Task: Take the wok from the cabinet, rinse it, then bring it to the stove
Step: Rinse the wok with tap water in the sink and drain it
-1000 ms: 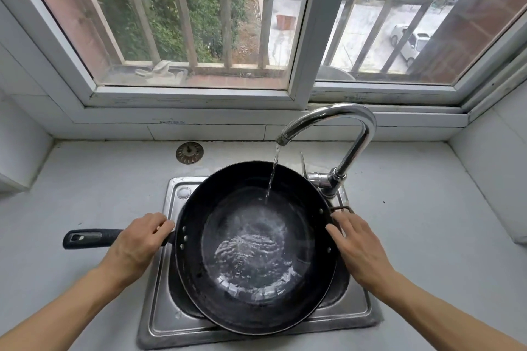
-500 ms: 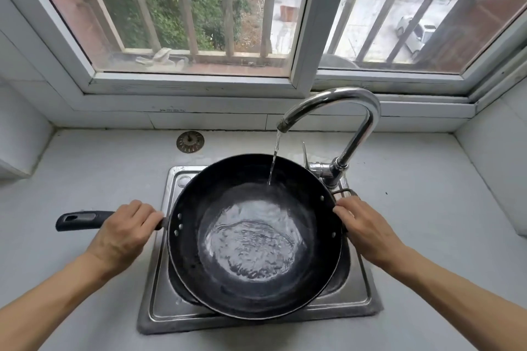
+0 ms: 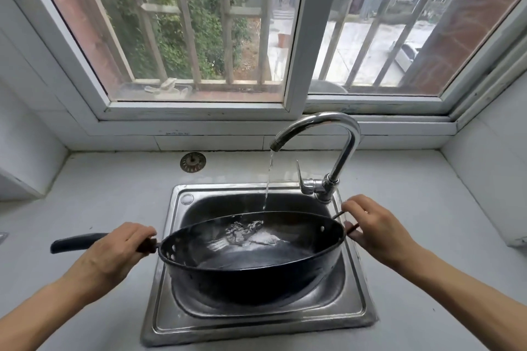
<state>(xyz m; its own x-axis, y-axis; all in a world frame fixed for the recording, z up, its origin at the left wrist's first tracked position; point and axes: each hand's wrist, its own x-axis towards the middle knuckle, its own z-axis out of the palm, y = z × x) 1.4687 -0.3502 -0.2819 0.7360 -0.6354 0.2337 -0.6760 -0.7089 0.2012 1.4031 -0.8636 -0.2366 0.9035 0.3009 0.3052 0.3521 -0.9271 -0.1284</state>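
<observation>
The wok (image 3: pixel 251 262) is hanging over the sink (image 3: pixel 353 302), tipped so its far rim is sitting lower than the near one. Water (image 3: pixel 268 179) is running from the tap (image 3: pixel 316 128) into the wok and pooling in its far side, rippling where the stream is landing. The left hand (image 3: pixel 114 253) is gripping the long handle (image 3: pixel 77 242), fingers clenched around it right by the wok's wall. The right hand (image 3: pixel 376 228) is pinching the small wire loop (image 3: pixel 339 215) on the opposite rim, its fingers closing on the wire. The sink basin is showing bare steel behind the wok; its bottom is being hidden by the wok. A round strainer (image 3: pixel 192 162) is lying on the table (image 3: pixel 99 194) behind the sink. Both forearms are being cut off by the bottom edge.
</observation>
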